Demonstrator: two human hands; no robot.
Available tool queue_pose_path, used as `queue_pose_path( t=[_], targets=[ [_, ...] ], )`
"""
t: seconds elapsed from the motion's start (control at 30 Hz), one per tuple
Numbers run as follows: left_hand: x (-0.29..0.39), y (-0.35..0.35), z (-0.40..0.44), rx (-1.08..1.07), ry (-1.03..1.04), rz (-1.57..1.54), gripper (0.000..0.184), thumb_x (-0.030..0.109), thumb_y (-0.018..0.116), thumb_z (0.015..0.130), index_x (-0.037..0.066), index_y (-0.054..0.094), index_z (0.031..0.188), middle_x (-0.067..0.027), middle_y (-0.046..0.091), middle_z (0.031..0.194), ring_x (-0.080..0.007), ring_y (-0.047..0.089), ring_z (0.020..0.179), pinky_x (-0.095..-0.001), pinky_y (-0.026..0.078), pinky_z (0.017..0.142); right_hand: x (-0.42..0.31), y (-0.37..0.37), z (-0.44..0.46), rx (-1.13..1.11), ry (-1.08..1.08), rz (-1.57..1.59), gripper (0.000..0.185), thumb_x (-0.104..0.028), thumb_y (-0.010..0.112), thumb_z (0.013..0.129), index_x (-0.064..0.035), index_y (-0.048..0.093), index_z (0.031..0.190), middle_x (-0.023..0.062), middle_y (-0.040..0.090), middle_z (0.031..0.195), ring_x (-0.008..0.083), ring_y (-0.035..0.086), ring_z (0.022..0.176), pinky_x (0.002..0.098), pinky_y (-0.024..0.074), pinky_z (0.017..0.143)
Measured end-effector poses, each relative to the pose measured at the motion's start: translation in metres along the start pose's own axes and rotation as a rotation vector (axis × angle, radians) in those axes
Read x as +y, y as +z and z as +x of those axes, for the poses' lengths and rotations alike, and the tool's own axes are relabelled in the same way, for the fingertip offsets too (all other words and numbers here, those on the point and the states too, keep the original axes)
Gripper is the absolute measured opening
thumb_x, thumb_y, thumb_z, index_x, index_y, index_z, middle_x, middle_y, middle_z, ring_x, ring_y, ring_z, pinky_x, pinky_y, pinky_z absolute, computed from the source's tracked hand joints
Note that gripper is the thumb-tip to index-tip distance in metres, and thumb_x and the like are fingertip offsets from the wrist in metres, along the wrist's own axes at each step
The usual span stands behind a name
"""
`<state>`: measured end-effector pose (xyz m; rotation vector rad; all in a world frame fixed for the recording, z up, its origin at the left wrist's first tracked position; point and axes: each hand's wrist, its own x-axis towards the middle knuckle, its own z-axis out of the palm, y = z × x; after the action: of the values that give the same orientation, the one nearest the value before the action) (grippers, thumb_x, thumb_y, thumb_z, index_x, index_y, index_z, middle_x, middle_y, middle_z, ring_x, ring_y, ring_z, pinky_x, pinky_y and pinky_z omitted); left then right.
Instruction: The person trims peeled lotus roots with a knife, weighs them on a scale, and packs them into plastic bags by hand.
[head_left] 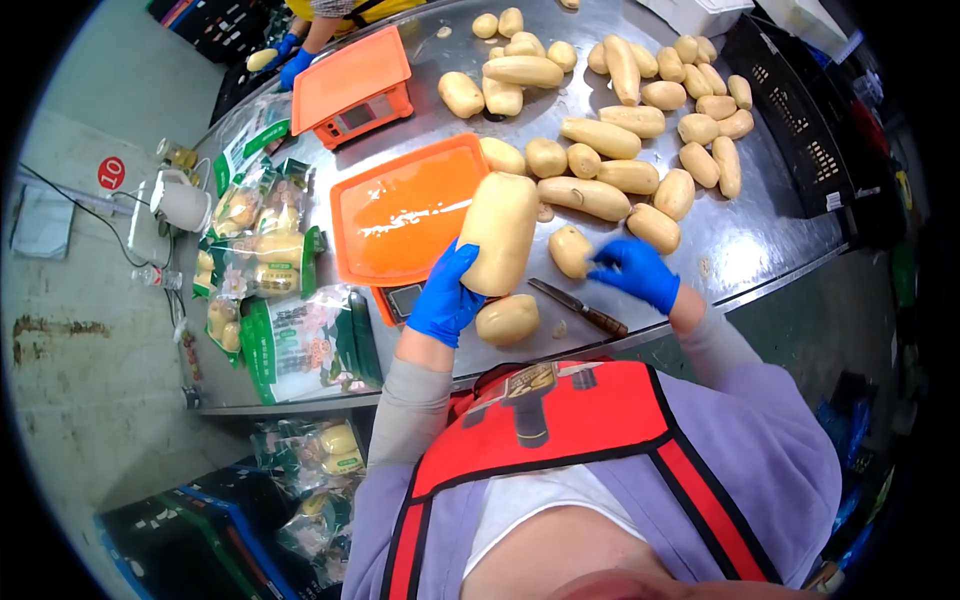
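My left hand (446, 297), in a blue glove, is wrapped round the lower side of a large peeled lotus root segment (501, 235) and holds it up in front of the orange scale. My gloved right hand (638, 274) hovers beside a small lotus root piece (571, 251). Its fingers are loosely curled and apart, with some blur at the tips, and nothing shows in them. Below it lies a knife (580, 307) with a brown handle. Another short lotus root piece (507, 320) rests near the table edge, under the raised segment.
Many lotus root segments (627, 177) cover the metal table. An orange scale (400, 205) stands at centre, a second scale (352, 85) behind it. Filled green bags (275, 265) and flat packaging (315, 345) lie left. A black crate (790, 125) stands right. Another person's gloved hands (292, 62) work opposite.
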<state>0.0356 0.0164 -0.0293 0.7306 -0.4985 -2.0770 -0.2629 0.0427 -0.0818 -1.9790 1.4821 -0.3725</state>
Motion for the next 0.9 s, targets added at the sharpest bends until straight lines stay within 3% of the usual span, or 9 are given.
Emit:
queue_pose_path(
  t=[0.1, 0.3, 0.47, 0.5, 0.57, 0.67, 0.73, 0.8, 0.9],
  targets=[
    [0.003, -0.006, -0.002, -0.059, 0.02, 0.016, 0.063, 0.016, 0.062, 0.081, 0.002, 0.033, 0.135, -0.0146, 0.05, 0.124, -0.0271, 0.054, 0.11, -0.0402, 0.051, 0.086, 0.017, 0.043, -0.041, -0.217, 0.131, -0.23, 0.037, -0.038, 0.069, 0.071, -0.0098, 0.064, 0.094, 0.0152, 0.062, 0.089, 0.0333, 0.06, 0.08, 0.0404, 0.0478, 0.068],
    [-0.002, -0.009, -0.001, -0.047, 0.043, 0.027, 0.063, 0.011, 0.062, 0.079, 0.002, 0.034, 0.134, -0.0143, 0.049, 0.125, -0.0277, 0.053, 0.111, -0.0412, 0.048, 0.091, 0.03, 0.074, -0.065, -0.002, 0.19, -0.259, 0.035, -0.035, 0.069, 0.07, -0.0075, 0.063, 0.091, 0.0173, 0.061, 0.089, 0.0338, 0.06, 0.077, 0.0404, 0.0478, 0.069],
    [0.001, -0.003, -0.003, -0.048, 0.069, 0.088, 0.064, 0.009, 0.062, 0.077, 0.003, 0.033, 0.135, -0.0139, 0.048, 0.126, -0.0278, 0.051, 0.114, -0.041, 0.046, 0.094, 0.007, 0.03, -0.07, 0.031, 0.45, 1.014, 0.036, -0.02, 0.063, 0.077, -0.0062, 0.054, 0.109, 0.0075, 0.062, 0.094, 0.0188, 0.06, 0.08, 0.0307, 0.0484, 0.068],
    [0.0, -0.001, -0.002, -0.053, 0.079, 0.11, 0.065, 0.009, 0.062, 0.077, 0.003, 0.033, 0.135, -0.0137, 0.048, 0.127, -0.0277, 0.05, 0.115, -0.0408, 0.045, 0.094, -0.006, 0.018, -0.068, 0.038, 0.452, 1.015, 0.036, -0.02, 0.063, 0.077, -0.0062, 0.054, 0.109, 0.0075, 0.062, 0.094, 0.0188, 0.06, 0.08, 0.0307, 0.0484, 0.068],
    [0.001, 0.007, -0.002, -0.06, 0.091, 0.174, 0.066, 0.013, 0.063, 0.076, 0.002, 0.034, 0.134, -0.0142, 0.047, 0.127, -0.0277, 0.05, 0.115, -0.0401, 0.044, 0.095, -0.031, 0.001, -0.059, 0.101, 0.195, 1.346, 0.04, -0.016, 0.059, 0.081, -0.0047, 0.047, 0.118, 0.0048, 0.06, 0.097, 0.014, 0.057, 0.082, 0.0278, 0.0475, 0.07],
    [-0.003, 0.015, 0.0, -0.066, 0.127, 0.29, 0.069, 0.016, 0.064, 0.073, 0.001, 0.035, 0.133, -0.0148, 0.047, 0.126, -0.0277, 0.05, 0.114, -0.0394, 0.044, 0.095, -0.032, -0.018, -0.041, 0.067, 0.099, 1.061, 0.038, -0.013, 0.059, 0.082, -0.004, 0.048, 0.118, 0.0061, 0.059, 0.1, 0.0138, 0.055, 0.083, 0.0269, 0.0463, 0.074],
    [-0.005, 0.017, 0.001, -0.067, 0.148, 0.339, 0.07, 0.015, 0.065, 0.071, 0.001, 0.035, 0.133, -0.0149, 0.048, 0.125, -0.0277, 0.05, 0.113, -0.0392, 0.045, 0.094, -0.038, -0.015, -0.022, 0.296, -0.039, 0.993, 0.036, -0.012, 0.059, 0.083, -0.0021, 0.048, 0.115, 0.0064, 0.058, 0.099, 0.0133, 0.054, 0.082, 0.0262, 0.0456, 0.076],
    [-0.007, 0.018, 0.002, -0.046, 0.165, 0.399, 0.071, 0.013, 0.066, 0.069, 0.001, 0.035, 0.132, -0.0149, 0.048, 0.124, -0.0276, 0.051, 0.113, -0.0394, 0.046, 0.092, -0.044, -0.028, -0.012, 0.423, -0.104, 0.498, 0.037, -0.014, 0.06, 0.084, -0.0009, 0.047, 0.116, 0.0078, 0.058, 0.099, 0.0132, 0.054, 0.082, 0.0262, 0.0456, 0.077],
    [-0.008, 0.022, 0.001, -0.055, 0.185, 0.435, 0.072, 0.013, 0.067, 0.068, 0.001, 0.035, 0.132, -0.0144, 0.048, 0.124, -0.0267, 0.051, 0.112, -0.0387, 0.046, 0.092, -0.064, -0.048, -0.003, 0.382, -0.045, 0.542, 0.032, -0.016, 0.058, 0.087, -0.0003, 0.048, 0.113, 0.0095, 0.059, 0.099, 0.0135, 0.057, 0.087, 0.0278, 0.0462, 0.076]
  ],
)
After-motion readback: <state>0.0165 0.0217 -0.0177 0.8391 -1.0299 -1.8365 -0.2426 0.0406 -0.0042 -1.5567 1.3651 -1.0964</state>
